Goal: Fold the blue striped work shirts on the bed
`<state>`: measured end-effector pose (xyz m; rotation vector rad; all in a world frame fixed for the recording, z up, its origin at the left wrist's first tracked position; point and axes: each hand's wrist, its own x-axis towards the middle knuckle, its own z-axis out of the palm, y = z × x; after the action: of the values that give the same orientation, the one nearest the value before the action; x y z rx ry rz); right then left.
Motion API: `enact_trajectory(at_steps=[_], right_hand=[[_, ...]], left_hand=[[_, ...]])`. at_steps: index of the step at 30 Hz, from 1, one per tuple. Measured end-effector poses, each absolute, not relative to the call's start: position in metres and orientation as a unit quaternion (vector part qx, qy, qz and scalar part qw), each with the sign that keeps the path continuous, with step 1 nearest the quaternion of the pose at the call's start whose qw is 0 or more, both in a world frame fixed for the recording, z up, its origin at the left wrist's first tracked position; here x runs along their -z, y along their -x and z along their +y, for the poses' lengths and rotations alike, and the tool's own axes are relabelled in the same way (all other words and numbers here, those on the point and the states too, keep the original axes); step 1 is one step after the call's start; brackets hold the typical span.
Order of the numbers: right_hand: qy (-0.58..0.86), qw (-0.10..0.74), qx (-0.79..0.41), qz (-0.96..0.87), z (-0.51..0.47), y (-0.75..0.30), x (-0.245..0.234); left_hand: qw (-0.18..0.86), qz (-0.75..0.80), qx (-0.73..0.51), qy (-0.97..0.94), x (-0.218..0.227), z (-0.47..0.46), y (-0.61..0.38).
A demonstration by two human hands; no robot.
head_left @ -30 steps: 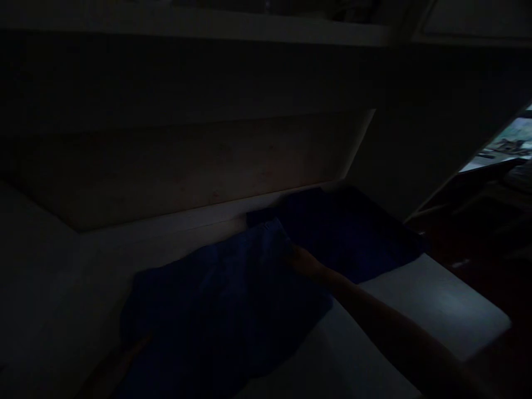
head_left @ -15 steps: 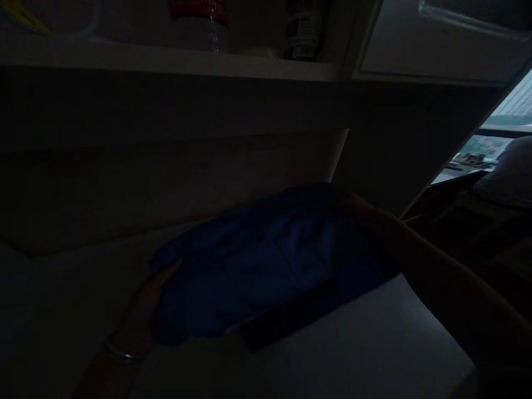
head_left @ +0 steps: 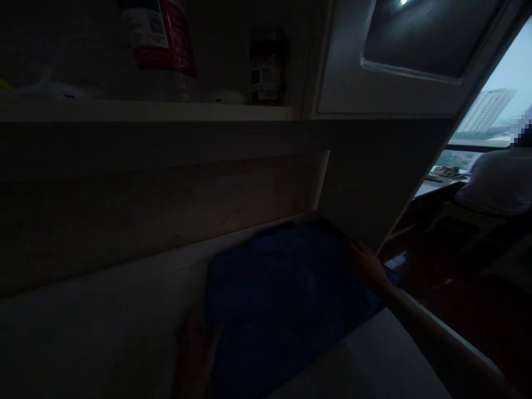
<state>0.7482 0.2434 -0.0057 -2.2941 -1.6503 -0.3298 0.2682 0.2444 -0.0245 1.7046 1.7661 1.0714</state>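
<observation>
The scene is very dark. A dark blue cloth (head_left: pixel 282 293) lies folded on a pale shelf surface (head_left: pixel 103 310) inside a cupboard. My right hand (head_left: pixel 368 266) rests at the cloth's right edge, its fingers laid against the fabric. My left hand (head_left: pixel 195 354) is at the cloth's left edge, low in the view. Whether either hand grips the fabric is lost in the dark.
A shelf above (head_left: pixel 145 111) carries a bottle with a red label (head_left: pixel 160 39) and a dark jar (head_left: pixel 266 72). A cupboard door (head_left: pixel 394 66) stands open at the right. Another person in a white top (head_left: pixel 494 183) sits by a window at the far right.
The cloth has gone from spread out to a more compact folded shape further right. My left hand moved in toward its left edge; my view tilted up, showing the upper shelf.
</observation>
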Motion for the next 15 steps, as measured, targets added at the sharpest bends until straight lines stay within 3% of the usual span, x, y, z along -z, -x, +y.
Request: enact_trajectory(at_steps=[2, 4, 9, 15], right_hand=[[0.797, 0.110, 0.090, -0.587, 0.243, -0.728, 0.025], [0.793, 0.063, 0.040, -0.605, 0.242, -0.709, 0.044], [0.794, 0.044, 0.011, -0.606, 0.237, -0.692, 0.070], [0.789, 0.042, 0.021, -0.613, 0.242, -0.699, 0.072]], left_hand=[[0.107, 0.603, -0.384, -0.691, 0.016, 0.236, -0.282], [0.063, 0.534, -0.315, -0.782, 0.021, 0.225, -0.304], [0.073, 0.474, -0.134, -0.867, 0.063, 0.203, -0.331], [0.077, 0.482, -0.119, -0.865, 0.058, 0.202, -0.325]])
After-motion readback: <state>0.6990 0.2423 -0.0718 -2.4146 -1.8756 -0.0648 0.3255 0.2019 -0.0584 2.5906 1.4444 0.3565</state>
